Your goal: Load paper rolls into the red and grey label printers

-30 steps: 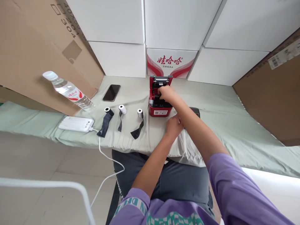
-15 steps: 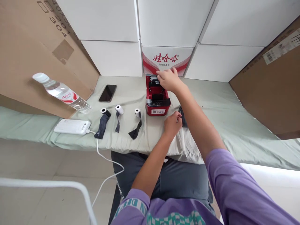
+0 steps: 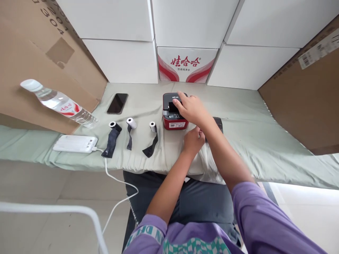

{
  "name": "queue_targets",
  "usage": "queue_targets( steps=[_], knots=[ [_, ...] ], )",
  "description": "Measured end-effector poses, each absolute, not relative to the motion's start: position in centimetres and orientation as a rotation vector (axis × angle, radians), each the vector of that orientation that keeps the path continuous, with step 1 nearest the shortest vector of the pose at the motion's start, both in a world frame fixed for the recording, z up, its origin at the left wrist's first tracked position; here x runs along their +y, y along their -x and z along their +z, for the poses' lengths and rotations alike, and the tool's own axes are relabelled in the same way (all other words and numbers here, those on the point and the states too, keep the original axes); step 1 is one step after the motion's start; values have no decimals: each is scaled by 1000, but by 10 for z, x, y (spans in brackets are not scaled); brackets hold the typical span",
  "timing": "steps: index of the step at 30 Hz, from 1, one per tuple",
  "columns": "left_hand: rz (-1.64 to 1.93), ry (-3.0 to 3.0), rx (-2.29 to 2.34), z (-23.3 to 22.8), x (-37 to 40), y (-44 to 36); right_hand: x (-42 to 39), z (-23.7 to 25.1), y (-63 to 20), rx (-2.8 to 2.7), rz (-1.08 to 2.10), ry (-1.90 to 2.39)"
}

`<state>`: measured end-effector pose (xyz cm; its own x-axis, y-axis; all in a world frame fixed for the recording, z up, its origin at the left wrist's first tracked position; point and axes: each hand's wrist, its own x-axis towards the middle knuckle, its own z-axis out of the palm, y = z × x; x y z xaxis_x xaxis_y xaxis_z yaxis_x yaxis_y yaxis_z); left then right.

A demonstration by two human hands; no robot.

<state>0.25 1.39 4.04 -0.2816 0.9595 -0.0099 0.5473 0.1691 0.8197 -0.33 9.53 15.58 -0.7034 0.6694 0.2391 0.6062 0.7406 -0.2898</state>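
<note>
A small red printer (image 3: pixel 173 121) with a black lid stands on the green-sheeted surface (image 3: pixel 251 141), its lid down. My right hand (image 3: pixel 192 109) lies flat on top of the lid, fingers spread. My left hand (image 3: pixel 193 141) rests just in front of the printer's right corner, fingers curled, touching a black object (image 3: pixel 218 123) partly hidden behind my right forearm. Three small paper rolls (image 3: pixel 131 123) with dark unrolled tails lie in a row left of the printer.
A black phone (image 3: pixel 117 103) lies at the back left. A tilted water bottle (image 3: pixel 59 104) and a white power bank (image 3: pixel 75 144) with a hanging cable sit at the left. White cartons and cardboard boxes wall in the back and sides.
The printer's lid was open with my right hand at its top; now the lid is down and my right hand presses on it. My left hand stayed beside the printer.
</note>
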Motion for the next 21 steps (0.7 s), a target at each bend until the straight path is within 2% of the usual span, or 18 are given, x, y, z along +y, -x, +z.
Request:
queue_targets(
  steps=[5,8,15,18,21],
  knots=[
    [1016,-1443,1919,38,14,-2,103,159,6,-2625,382,996],
    [1025,-1451,1915,35,12,-2,114,150,-24,-2553,555,941],
    [972,-1573,1978,36,7,-3,135,65,-148,-1679,795,1259],
    [841,-1617,2045,38,7,-6,128,30,-162,-1463,1010,1321],
    [777,-1632,2074,39,10,-8,119,14,-157,-1439,1009,1323]
  ],
)
